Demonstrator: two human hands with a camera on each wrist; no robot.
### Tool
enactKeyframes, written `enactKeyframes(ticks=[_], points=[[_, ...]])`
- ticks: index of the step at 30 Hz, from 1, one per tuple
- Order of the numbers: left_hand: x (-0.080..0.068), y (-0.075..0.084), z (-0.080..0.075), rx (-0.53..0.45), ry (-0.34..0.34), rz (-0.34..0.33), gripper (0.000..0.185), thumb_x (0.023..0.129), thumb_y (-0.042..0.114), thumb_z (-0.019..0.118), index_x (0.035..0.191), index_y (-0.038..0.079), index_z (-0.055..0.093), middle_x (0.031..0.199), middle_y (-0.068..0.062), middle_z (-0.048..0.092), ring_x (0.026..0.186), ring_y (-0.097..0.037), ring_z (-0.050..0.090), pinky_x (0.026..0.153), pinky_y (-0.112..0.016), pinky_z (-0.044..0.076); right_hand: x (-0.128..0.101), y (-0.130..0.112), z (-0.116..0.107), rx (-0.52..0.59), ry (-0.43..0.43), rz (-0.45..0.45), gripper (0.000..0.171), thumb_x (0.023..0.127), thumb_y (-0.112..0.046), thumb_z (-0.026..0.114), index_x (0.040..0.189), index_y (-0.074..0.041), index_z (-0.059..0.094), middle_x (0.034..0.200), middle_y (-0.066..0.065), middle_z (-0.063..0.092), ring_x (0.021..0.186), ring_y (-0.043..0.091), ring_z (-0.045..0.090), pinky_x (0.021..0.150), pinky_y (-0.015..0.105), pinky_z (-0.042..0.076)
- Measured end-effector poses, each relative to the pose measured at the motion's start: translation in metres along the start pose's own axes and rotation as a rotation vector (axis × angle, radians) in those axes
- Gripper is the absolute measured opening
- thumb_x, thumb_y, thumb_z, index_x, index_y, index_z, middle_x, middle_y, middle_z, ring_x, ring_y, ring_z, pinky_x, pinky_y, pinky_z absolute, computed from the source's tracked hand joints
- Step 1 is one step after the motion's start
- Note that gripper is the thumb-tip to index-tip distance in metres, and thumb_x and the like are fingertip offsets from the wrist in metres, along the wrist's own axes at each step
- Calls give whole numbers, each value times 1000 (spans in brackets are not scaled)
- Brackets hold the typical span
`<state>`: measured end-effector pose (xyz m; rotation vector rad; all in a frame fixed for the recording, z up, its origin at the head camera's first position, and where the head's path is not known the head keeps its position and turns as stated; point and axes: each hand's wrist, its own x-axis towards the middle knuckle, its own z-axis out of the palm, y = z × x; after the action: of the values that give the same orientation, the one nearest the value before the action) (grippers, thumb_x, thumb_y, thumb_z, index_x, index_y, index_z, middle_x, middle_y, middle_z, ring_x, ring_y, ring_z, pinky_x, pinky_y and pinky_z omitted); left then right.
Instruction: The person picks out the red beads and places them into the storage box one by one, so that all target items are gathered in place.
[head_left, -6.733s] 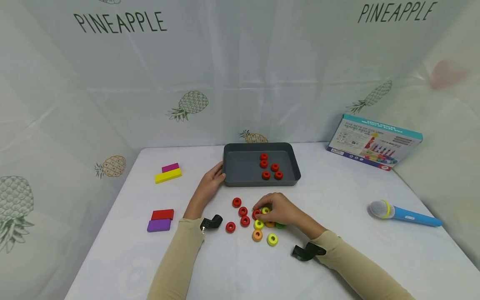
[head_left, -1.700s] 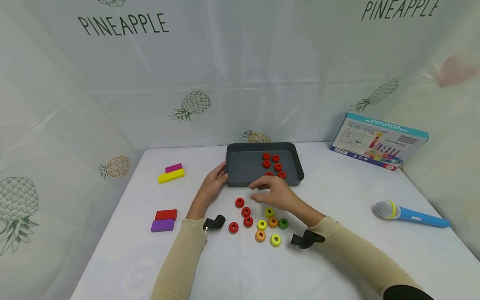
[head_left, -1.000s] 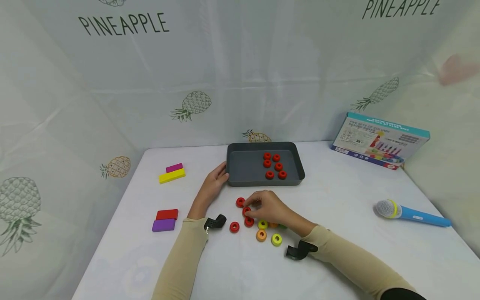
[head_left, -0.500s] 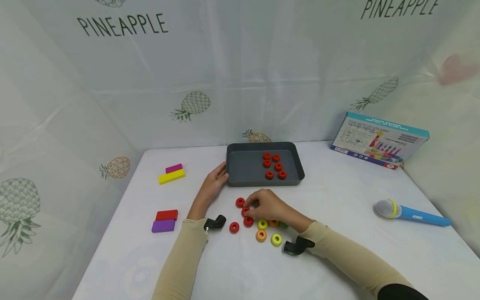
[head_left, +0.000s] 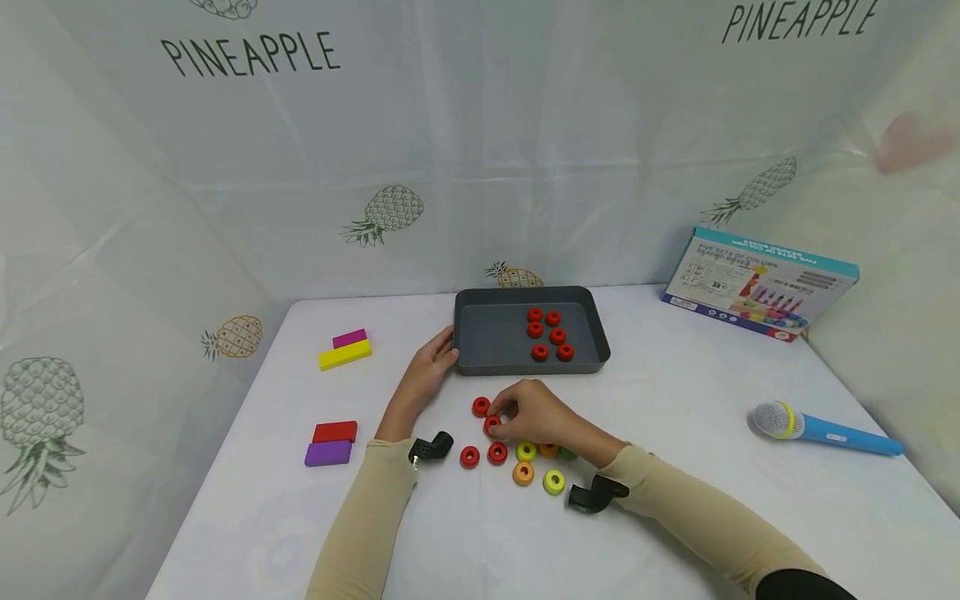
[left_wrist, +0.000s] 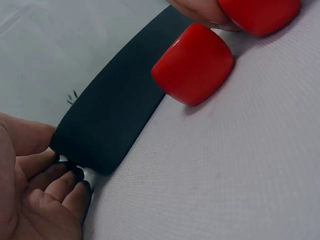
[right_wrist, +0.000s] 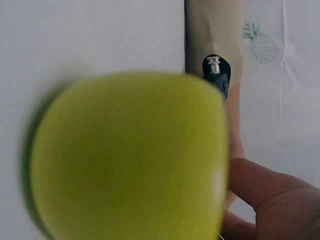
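My left hand [head_left: 423, 372] holds the left end of a dark grey tray [head_left: 491, 367]; in the left wrist view, the thumb and fingertips meet the tray's corner. Several red beads lie in the tray's right half. In front of it, my right hand [head_left: 536, 412] pinches a red bead [head_left: 492, 425] between thumb and finger at table level. Other red beads [head_left: 469, 457] lie around it. Nearer the palm are yellow beads [head_left: 554, 482], orange beads [head_left: 523, 473] and a partly hidden green bead [head_left: 568, 455]. A yellow-green bead [right_wrist: 130, 155] fills much of the right wrist view.
On the left of the white table [head_left: 247, 508] lie a yellow block [head_left: 345, 355], a magenta block [head_left: 349, 338], a red block [head_left: 335, 432] and a purple block [head_left: 327, 453]. A blue toy microphone [head_left: 832, 431] lies right; a printed box [head_left: 757, 283] leans at the back right.
The tray has gained one red bead since the oldest frame. My right hand has moved from the tray's front edge to a red bead. A neighbouring red bead has slid slightly nearer me.
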<state>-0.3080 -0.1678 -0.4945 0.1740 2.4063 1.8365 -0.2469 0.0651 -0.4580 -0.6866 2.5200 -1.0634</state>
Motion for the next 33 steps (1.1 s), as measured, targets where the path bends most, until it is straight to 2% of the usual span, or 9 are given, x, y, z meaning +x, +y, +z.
enactKeyframes(ticks=[8,13,18,26,33], points=[[0,2,-1,0,-1,-1,58,105,20,51,160,16,31,166,-1,32,152,-19,35,124,-39,31,0,-1,-11,-14,-9,-67,12,81,-26,84,93,-23,80,86,-14,73,82,13,60,70,25,54],[0,2,-1,8,-1,-3,59,105,21,51,160,17,31,166,-1,31,152,-19,35,125,-38,30,2,-4,-22,-12,3,-121,14,82,-22,83,96,-19,80,93,-10,76,90,14,65,80,26,59],[-2,3,-1,-8,-1,-6,59,105,19,51,160,16,31,166,-3,31,152,-20,34,125,-39,29,6,-6,-34,-10,16,-153,16,83,-21,82,98,-15,80,95,-7,77,95,18,69,86,32,61],[-1,2,-1,-4,-1,-8,58,105,19,51,160,16,32,166,-2,32,152,-19,35,125,-38,30,14,-10,-48,-48,58,-166,15,83,-22,82,97,-16,81,94,-4,77,88,12,67,79,24,59],[-2,0,-2,-17,-1,-6,59,105,20,52,160,17,32,166,-2,31,152,-19,34,125,-39,30,22,-11,-55,-27,65,-183,14,83,-19,82,97,-14,81,95,-1,78,86,10,70,78,24,60]])
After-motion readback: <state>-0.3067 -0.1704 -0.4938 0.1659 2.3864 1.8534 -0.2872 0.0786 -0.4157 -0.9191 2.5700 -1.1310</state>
